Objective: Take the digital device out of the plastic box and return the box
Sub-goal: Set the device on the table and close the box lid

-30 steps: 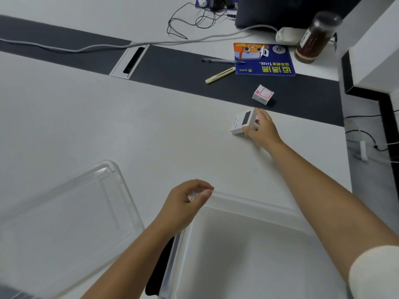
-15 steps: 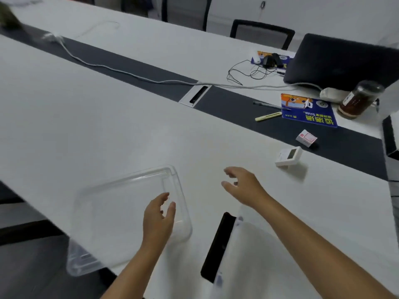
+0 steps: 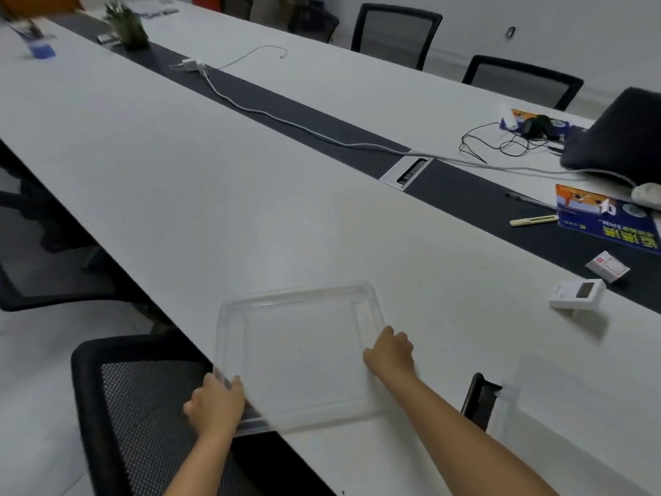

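Note:
The white digital device [image 3: 577,294] with a dark screen stands propped on the white table, far right, apart from both hands. A clear plastic lid [image 3: 304,327] lies flat at the table's near edge. My left hand [image 3: 214,402] grips its near left corner, which overhangs the edge. My right hand [image 3: 390,349] is closed on its right rim. The clear plastic box [image 3: 529,384] with a black clasp sits to the right of my right forearm, faint and hard to make out.
A black mesh chair [image 3: 136,406] stands below the table edge at my left. A small red-and-white packet [image 3: 608,268], a yellow pen [image 3: 533,220], a blue booklet [image 3: 608,220], a laptop [image 3: 615,134] and cables [image 3: 322,132] lie farther back.
My right hand let go of the digital device and swung left to the lid. My left hand left the box and took the lid's near corner. The view turned left.

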`<state>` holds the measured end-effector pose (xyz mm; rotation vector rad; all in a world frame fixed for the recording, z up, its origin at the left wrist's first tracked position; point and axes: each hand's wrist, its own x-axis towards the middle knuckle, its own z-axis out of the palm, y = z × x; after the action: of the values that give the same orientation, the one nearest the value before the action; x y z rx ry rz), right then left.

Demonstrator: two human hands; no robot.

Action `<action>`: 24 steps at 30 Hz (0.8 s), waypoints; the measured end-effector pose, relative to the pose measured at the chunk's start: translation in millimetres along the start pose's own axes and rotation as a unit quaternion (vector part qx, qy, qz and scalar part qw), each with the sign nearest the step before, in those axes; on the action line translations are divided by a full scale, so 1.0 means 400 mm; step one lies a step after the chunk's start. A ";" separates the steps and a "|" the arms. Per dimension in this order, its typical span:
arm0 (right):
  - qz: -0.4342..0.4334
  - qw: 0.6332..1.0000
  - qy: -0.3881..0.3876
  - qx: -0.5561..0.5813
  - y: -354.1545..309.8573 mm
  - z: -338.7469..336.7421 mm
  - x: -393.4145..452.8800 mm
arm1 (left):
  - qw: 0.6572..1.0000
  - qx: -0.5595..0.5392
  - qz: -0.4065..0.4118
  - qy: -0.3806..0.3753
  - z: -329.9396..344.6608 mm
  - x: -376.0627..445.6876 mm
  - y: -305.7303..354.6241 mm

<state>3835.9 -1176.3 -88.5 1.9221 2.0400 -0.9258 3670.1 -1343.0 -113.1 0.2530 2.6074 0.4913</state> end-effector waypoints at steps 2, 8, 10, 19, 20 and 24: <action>0.023 0.999 0.011 0.021 0.012 -0.013 0.001 | 1.000 0.000 -0.015 -0.008 0.001 0.009 -0.011; -0.089 0.983 0.132 0.095 0.022 -0.138 -0.045 | 0.985 -0.154 0.045 0.059 -0.029 -0.024 0.030; -0.120 0.965 0.189 0.136 0.047 -0.212 -0.071 | 0.971 -0.209 0.097 0.059 -0.047 -0.058 0.087; 0.005 0.913 0.375 0.159 0.482 -0.410 -0.254 | 0.919 -0.137 0.357 -0.095 0.015 -0.327 0.301; 0.026 0.912 0.376 0.162 0.543 -0.412 -0.282 | 0.910 -0.124 0.378 -0.116 0.029 -0.364 0.314; 0.115 0.906 0.362 0.188 0.760 -0.383 -0.407 | 0.860 -0.080 0.457 -0.213 0.095 -0.486 0.333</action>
<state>4190.2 -1237.9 26.0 3.0007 1.9724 -0.6252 3869.7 -1259.9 -12.4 1.3941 1.8577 0.8333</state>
